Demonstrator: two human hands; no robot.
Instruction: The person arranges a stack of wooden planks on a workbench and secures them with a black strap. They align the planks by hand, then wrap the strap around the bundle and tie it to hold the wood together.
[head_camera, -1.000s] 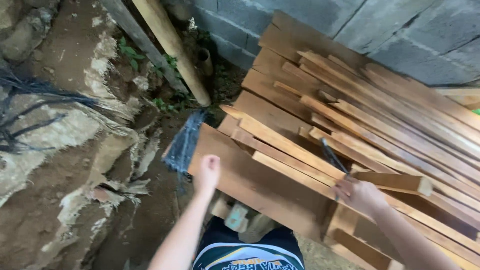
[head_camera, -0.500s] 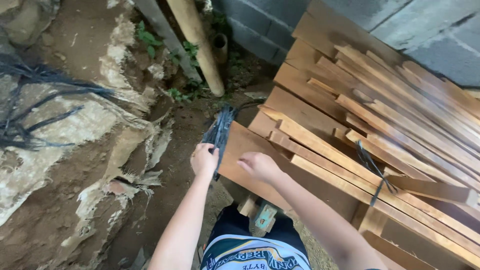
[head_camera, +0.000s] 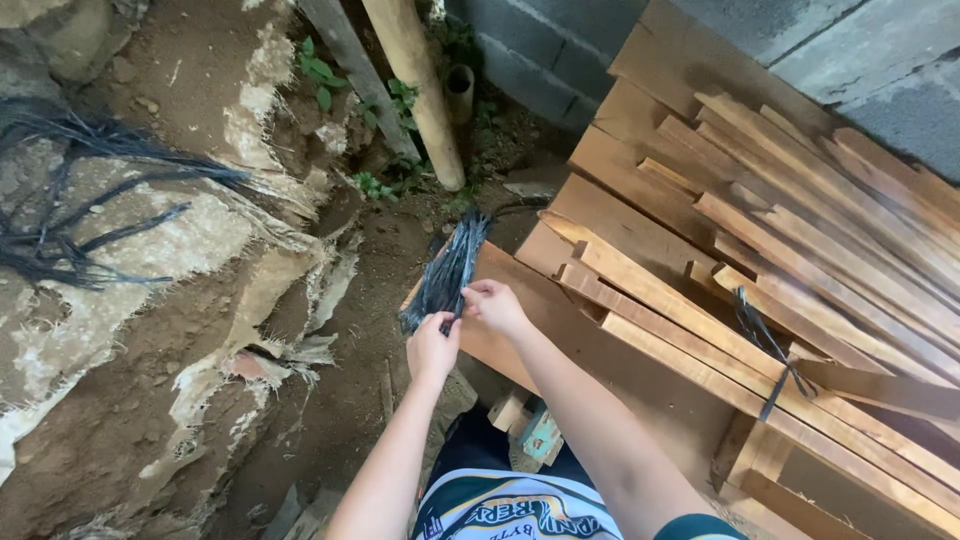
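Fingers (head_camera: 478, 296) of the right hand (head_camera: 495, 306) are pinched on one thin black strip at the near end of the bundle of black straps (head_camera: 447, 270), while the left hand (head_camera: 432, 348) is closed around the bundle's lower end, just left of centre in the head view. So it looks like a single strap is being picked out of the bunch, and that pick isn't finished: the strip is still in among the others. The bundle sits over the near corner of a wide wooden board (head_camera: 590, 350), angled up toward the dirt. Over on the right, the stack of wooden slats (head_camera: 800, 230) fills most of that side, and one black strap (head_camera: 770, 345) is already looped around a few slats, low right of the stack. My read is one tie is on and the rest of the pile is still loose. Upper left has more loose black strands (head_camera: 70, 210) lying on the earth bank, and a wooden pole (head_camera: 420, 90) leans at top centre.
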